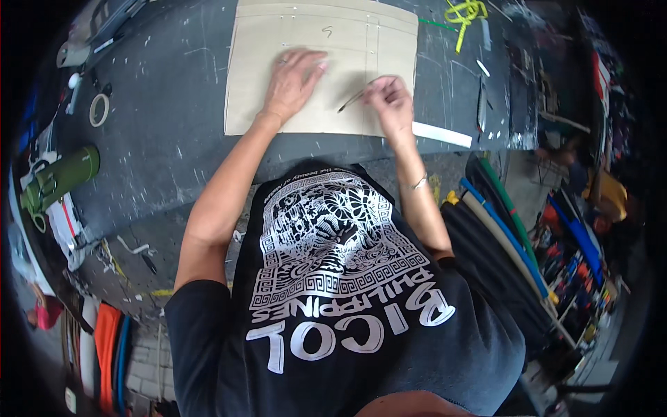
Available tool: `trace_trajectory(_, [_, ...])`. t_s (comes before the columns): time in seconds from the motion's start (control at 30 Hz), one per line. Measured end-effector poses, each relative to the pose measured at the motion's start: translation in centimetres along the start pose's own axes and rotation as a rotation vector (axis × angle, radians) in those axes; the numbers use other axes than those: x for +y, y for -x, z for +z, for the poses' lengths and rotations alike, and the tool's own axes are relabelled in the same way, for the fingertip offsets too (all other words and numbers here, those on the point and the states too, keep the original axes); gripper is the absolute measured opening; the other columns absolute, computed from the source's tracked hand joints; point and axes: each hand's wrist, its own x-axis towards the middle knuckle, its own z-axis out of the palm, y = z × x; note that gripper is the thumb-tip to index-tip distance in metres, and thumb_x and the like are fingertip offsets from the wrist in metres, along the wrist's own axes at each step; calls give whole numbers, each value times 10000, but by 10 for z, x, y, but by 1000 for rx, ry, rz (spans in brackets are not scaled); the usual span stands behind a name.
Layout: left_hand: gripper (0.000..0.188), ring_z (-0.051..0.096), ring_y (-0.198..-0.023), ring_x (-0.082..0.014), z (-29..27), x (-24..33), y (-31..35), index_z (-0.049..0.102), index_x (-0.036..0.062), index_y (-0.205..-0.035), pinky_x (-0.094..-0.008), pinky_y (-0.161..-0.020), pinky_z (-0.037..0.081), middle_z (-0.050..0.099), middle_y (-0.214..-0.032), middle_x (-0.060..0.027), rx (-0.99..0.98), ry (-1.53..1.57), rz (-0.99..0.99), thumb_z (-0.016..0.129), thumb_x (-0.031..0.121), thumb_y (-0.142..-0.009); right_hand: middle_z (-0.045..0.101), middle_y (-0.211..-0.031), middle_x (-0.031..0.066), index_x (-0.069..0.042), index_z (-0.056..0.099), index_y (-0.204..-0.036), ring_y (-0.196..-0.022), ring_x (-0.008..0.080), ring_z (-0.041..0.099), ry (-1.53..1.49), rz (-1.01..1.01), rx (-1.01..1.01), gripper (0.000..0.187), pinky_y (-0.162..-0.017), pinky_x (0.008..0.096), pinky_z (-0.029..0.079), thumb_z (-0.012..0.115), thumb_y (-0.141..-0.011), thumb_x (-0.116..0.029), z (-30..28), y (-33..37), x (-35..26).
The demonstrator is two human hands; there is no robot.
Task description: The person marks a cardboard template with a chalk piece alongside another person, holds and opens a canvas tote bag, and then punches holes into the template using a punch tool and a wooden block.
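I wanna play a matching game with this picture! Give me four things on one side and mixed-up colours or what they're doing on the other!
1. left hand
2. right hand
3. bottle
4. flat strip

A. white
B. holds a thin, dark-tipped tool
C. green
D. palm down on the tan cardboard sheet

Pairs: 1-D, 2-B, 3-C, 4-A

The black short-sleeved fabric T-shirt carries two rows of large white capital lettering, upside down in view, and a smaller row; the tan rectangular sheet bears one dark handwritten character.
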Motion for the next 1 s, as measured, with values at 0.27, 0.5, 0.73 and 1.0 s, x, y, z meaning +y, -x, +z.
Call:
trace_trajectory(0.27, [518, 685, -1032, -417, -7, 76, 63, 539, 36, -1328, -462, -911, 523, 701, -1055, -251, -579, 443, -29, 471, 476, -1064, 660, -974, 34, -16, 548, -1066, -846, 107, 660, -126, -61, -45, 195, -761, 270, 562, 702, -957, -67, 8, 54, -12])
trace_trajectory(0.5, [423, 648, -1082, -432, -36, 21, 65, 644, 0, -1102, -509, -947, 478, 688, -1108, -270, 117, 127, -120, 394, 341, -1091, 639, -1188, 134, -37, 668, -1150, -1066, 274, 643, 809, -147, -119, 482, -925, 384, 532, 858, -803, -312, -128, 53, -19])
trace_trajectory(0.73, [586, 585, -1028, -427, -82, -19, 79, 638, -23, -974, -497, -955, 456, 578, -1090, -240, 198, -355, -535, 777, 529, -834, 625, -1137, 92, -106, 619, -1121, -1107, 358, 559, 1279, -118, -246, 615, -964, 462, 476, 922, -634, -328, -223, 64, -12])
trace_trajectory(1.0, [541, 567, -1001, -400, -64, -1, 75, 577, -22, -954, -481, -904, 487, 524, -1117, -208, 276, -349, -539, 926, 307, -704, 570, -989, 178, -33, 538, -968, -948, 447, 594, 1006, -39, -185, 320, -785, 490, 496, 745, -725, -63, -256, 128, 35])
